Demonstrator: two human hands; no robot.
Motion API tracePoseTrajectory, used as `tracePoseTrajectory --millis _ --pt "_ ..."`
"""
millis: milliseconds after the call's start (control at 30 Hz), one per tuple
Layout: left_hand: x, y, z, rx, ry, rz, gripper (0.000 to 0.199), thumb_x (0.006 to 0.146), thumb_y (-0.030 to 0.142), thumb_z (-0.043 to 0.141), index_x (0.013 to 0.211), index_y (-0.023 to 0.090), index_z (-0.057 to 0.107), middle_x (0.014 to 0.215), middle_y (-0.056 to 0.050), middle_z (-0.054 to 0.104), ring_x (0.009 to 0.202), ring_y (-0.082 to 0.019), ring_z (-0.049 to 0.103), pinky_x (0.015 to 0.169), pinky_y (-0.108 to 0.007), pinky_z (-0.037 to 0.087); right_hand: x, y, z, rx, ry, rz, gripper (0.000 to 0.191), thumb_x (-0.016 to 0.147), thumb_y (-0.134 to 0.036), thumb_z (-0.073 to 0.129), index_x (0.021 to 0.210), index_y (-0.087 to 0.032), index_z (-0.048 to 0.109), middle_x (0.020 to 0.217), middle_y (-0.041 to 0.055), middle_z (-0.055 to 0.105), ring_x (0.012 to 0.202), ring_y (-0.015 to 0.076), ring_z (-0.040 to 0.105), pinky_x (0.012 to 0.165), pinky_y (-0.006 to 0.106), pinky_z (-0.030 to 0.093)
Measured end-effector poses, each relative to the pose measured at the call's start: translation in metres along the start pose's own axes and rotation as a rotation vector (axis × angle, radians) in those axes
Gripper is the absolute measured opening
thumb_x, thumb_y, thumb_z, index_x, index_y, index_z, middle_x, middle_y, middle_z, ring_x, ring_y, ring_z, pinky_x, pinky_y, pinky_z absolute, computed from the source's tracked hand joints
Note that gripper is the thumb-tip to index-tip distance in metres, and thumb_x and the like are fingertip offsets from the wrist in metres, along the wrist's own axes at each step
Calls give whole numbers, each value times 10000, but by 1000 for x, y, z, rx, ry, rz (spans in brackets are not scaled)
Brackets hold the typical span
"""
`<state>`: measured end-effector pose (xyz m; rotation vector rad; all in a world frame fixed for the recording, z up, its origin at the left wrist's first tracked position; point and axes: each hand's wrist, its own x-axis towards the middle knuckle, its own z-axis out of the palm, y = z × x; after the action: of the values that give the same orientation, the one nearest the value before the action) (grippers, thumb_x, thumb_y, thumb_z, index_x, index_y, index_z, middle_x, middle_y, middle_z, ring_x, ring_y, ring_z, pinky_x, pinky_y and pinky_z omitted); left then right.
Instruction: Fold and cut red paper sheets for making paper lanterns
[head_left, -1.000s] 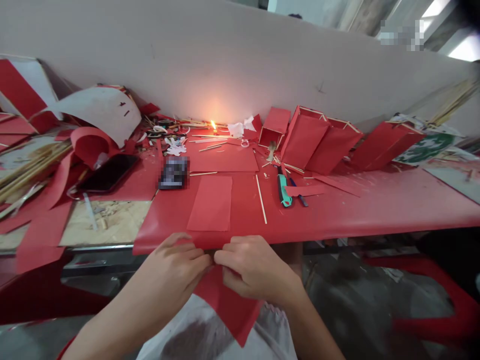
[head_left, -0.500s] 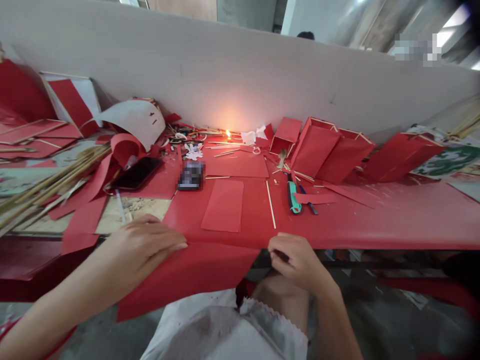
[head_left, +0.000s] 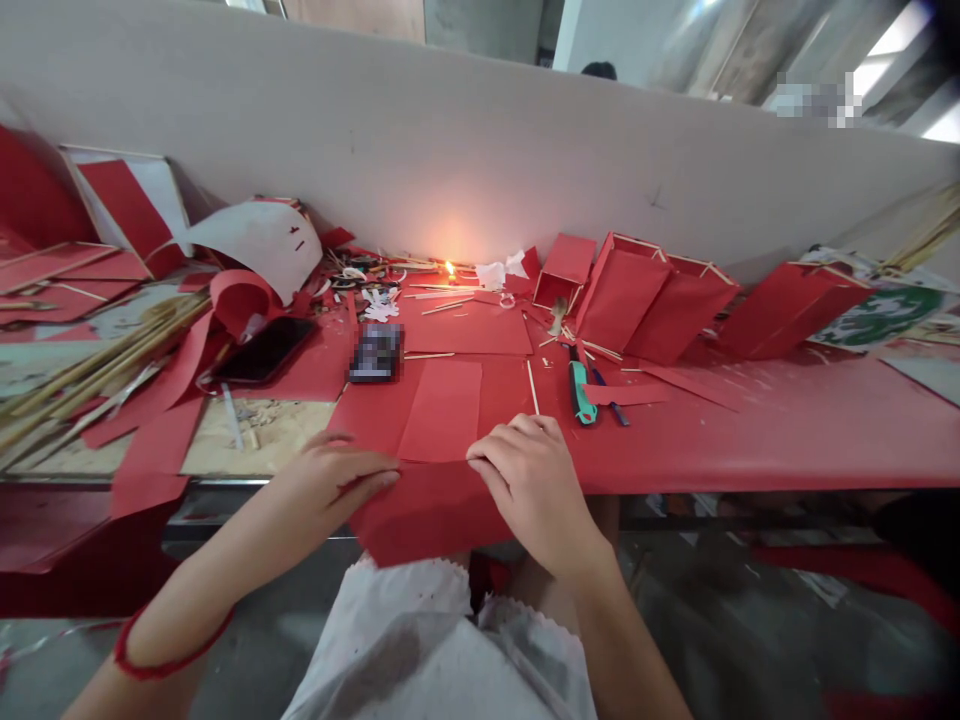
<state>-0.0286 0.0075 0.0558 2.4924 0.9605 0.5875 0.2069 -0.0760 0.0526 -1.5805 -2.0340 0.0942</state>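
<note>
A red paper sheet [head_left: 431,510] hangs over the table's front edge, its upper edge pinched between both hands. My left hand [head_left: 341,475] is closed on its upper left part, thumb and fingers together. On the right, my right hand [head_left: 525,480] grips the same edge with bent fingers. Just beyond the sheet, a smaller red paper rectangle [head_left: 442,410] lies flat on the red table surface [head_left: 720,430]. A thin pale stick [head_left: 533,386] lies beyond my right hand.
A lit candle [head_left: 450,270] burns near the wall. Red paper boxes [head_left: 622,295] stand at the back right. A green cutter [head_left: 580,392], a dark phone [head_left: 264,350], another device [head_left: 376,352] and bamboo sticks [head_left: 112,355] lie around.
My right hand has moved left and forward onto the sheet's upper edge. My left hand has shifted right with the sheet, which now hangs between both hands.
</note>
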Motion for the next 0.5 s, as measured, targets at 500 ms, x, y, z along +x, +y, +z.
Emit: tracePoseTrajectory --millis 500 --pt "27 31 38 112 101 372 210 819 79 516 744 211 662 768 4 760 664 -154 665 963 -430 444 -12 7 5 -106 -24 -91 214 932 -84 510 843 -227 642 788 0 659 839 199 505 1012 402 312"
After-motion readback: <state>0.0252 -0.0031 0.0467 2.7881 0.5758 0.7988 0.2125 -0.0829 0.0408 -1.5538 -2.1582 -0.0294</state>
